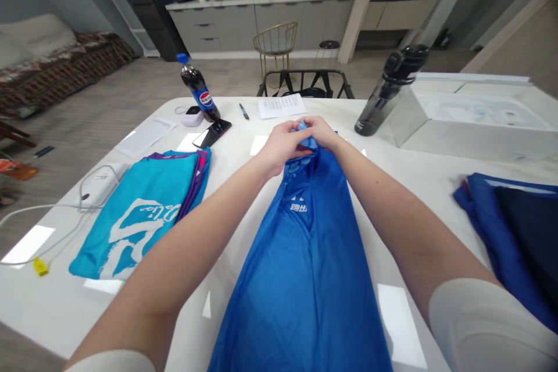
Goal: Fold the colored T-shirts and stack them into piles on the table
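A blue garment (305, 256) with small white lettering lies lengthwise on the white table (218, 302), its lower part running out of the bottom of the view. At its far end, my left hand (285, 142) pinches the gathered collar area, thumb and fingers pressed on the cloth. My right hand (320, 129) grips the same bunched cloth just to the right, fingers closed. Between the two hands a lighter blue bit of fabric shows, with some red beneath it. The hands nearly touch each other.
Folded turquoise shirts (150, 203) lie left, beside a white power strip (102, 186) and cables. Behind stand a cola bottle (200, 90), phone (212, 133), pen (244, 111) and paper (282, 106). Right are a dark bottle (383, 96), white box (471, 136) and dark blue clothes (514, 232).
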A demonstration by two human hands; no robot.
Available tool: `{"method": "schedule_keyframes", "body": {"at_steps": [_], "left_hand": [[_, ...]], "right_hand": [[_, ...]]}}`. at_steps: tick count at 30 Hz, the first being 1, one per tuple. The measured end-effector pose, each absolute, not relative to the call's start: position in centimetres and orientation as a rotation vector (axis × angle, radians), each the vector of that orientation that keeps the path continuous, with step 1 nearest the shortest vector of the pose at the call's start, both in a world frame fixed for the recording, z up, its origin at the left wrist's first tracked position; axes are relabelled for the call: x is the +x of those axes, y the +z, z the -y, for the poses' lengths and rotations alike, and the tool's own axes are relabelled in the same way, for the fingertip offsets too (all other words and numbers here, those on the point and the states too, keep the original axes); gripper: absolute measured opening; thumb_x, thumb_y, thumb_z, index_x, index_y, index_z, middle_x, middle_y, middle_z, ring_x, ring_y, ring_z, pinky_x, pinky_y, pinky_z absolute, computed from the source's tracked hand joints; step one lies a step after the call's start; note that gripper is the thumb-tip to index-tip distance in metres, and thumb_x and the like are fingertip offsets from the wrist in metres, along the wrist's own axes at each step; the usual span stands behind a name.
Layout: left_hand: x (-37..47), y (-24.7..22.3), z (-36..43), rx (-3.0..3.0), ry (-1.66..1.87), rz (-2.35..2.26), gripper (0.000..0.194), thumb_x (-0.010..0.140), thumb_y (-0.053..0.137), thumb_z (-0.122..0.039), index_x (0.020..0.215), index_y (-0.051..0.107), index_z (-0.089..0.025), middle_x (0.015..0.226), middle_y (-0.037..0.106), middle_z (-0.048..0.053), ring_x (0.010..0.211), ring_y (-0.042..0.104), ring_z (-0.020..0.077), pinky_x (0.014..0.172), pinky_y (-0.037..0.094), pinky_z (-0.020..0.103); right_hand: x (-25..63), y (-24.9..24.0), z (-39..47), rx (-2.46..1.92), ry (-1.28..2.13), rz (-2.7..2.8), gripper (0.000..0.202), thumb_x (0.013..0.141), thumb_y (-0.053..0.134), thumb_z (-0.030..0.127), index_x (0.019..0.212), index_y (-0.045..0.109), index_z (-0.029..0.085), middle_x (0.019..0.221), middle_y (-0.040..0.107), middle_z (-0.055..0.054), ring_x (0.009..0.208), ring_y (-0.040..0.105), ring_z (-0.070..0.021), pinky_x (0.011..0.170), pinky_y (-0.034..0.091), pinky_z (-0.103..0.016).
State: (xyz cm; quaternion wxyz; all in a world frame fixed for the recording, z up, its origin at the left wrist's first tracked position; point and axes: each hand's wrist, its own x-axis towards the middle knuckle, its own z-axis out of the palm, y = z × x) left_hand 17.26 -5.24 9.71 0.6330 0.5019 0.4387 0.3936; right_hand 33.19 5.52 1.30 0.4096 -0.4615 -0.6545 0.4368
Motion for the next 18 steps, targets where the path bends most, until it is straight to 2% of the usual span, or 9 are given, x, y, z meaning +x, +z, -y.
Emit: {"method": "schedule_keyframes", "body": {"at_steps": [3, 5, 8, 10, 13, 16, 18], "left_hand": [[22.0, 6.8, 5.3, 1.100, 0.878, -0.972, 0.031, 0.094, 0.065, -0.042, 0.113, 0.056, -0.020, 0.108, 0.069, 0.009, 0.095, 0.071, 0.0166, 0.086, 0.058, 0.033], [22.9, 4.5, 5.1, 1.225, 0.896, -1.095, 0.030, 0.098, 0.057, -0.037, 0.123, 0.056, -0.019, 0.118, 0.068, 0.011, 0.103, 0.069, 0.0185, 0.090, 0.057, 0.034], [21.5, 1.7, 4.5, 1.754, 0.831, -1.302, 0.026, 0.096, 0.051, -0.020, 0.119, 0.064, -0.017, 0.121, 0.068, 0.011, 0.112, 0.066, 0.0214, 0.103, 0.051, 0.039], [19.9, 0.4, 4.3, 2.135, 0.684, -1.317, 0.027, 0.094, 0.051, -0.015, 0.114, 0.069, -0.017, 0.123, 0.067, 0.011, 0.119, 0.062, 0.0226, 0.111, 0.045, 0.039], [18.5, -0.7, 5.1, 2.450, 0.448, -1.221, 0.029, 0.095, 0.056, -0.026, 0.119, 0.070, -0.017, 0.129, 0.065, 0.011, 0.121, 0.061, 0.0239, 0.111, 0.044, 0.038], [18.6, -0.7, 7.3, 2.616, 0.360, -1.189, 0.040, 0.095, 0.060, -0.047, 0.122, 0.071, -0.019, 0.135, 0.063, 0.011, 0.125, 0.058, 0.0271, 0.111, 0.042, 0.043], [19.0, -0.4, 9.1, 2.710, 0.339, -1.193, 0.047, 0.093, 0.059, -0.058, 0.122, 0.070, -0.021, 0.132, 0.064, 0.011, 0.123, 0.058, 0.0294, 0.110, 0.041, 0.047]], "right_hand": [[38.4, 0.3, -4.4, -1.386, 1.027, 1.372, 0.024, 0.077, 0.070, 0.020, 0.100, 0.070, 0.014, 0.088, 0.071, -0.004, 0.072, 0.060, -0.0137, 0.074, 0.050, -0.028], [41.7, -0.8, -2.9, -1.561, 0.898, 1.220, 0.021, 0.084, 0.065, 0.025, 0.101, 0.070, 0.014, 0.087, 0.071, -0.005, 0.066, 0.057, -0.0126, 0.070, 0.049, -0.028], [44.5, -2.0, 0.7, -1.704, 0.728, 1.347, 0.030, 0.093, 0.059, 0.042, 0.092, 0.072, 0.015, 0.083, 0.070, -0.005, 0.067, 0.057, -0.0148, 0.070, 0.047, -0.029], [44.5, -2.4, 3.6, -1.770, 0.618, 1.575, 0.041, 0.092, 0.060, 0.056, 0.089, 0.073, 0.017, 0.084, 0.070, -0.006, 0.074, 0.061, -0.0181, 0.073, 0.047, -0.030], [42.8, -2.8, 7.1, -1.906, 0.464, 1.790, 0.045, 0.086, 0.067, 0.061, 0.098, 0.074, 0.019, 0.097, 0.070, -0.009, 0.085, 0.064, -0.0226, 0.076, 0.047, -0.032], [41.4, -3.1, 8.5, -2.014, 0.388, 1.814, 0.036, 0.089, 0.068, 0.050, 0.106, 0.072, 0.018, 0.111, 0.067, -0.013, 0.092, 0.065, -0.0238, 0.079, 0.048, -0.032], [41.0, -3.3, 8.5, -2.034, 0.405, 1.788, 0.025, 0.090, 0.068, 0.042, 0.098, 0.073, 0.019, 0.110, 0.068, -0.012, 0.093, 0.065, -0.0232, 0.079, 0.048, -0.031]]}}
